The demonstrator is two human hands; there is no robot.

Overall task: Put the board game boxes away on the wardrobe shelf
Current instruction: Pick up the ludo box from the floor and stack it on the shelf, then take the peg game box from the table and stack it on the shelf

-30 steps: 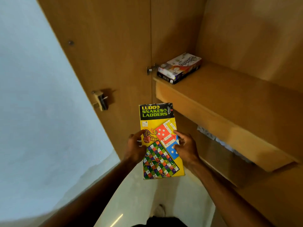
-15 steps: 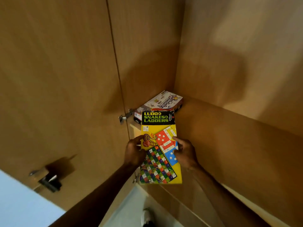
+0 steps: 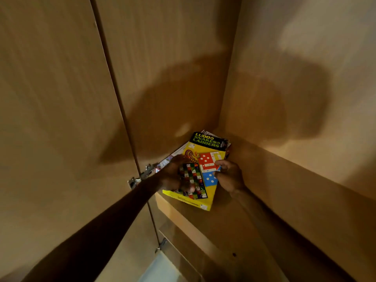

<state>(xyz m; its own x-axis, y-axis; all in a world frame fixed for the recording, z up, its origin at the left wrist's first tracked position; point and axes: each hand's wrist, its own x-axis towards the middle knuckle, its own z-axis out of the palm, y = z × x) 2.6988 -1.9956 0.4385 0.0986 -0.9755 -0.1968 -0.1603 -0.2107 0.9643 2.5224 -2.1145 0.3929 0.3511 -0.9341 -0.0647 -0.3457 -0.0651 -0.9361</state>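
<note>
1. Two hands hold the yellow game box: left hand and right hand, each grip clamped on one side.
2. It lies over another box in the shelf corner.

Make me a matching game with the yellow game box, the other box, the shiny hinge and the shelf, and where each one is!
Things:
1. yellow Ludo box
2. white box
3. metal hinge
4. shelf

Places:
A. on the door edge, left of the boxes
B. under both boxes
C. held by both hands, on top
D. mostly hidden beneath the yellow one

Pairs: 1-C, 2-D, 3-A, 4-B
</note>
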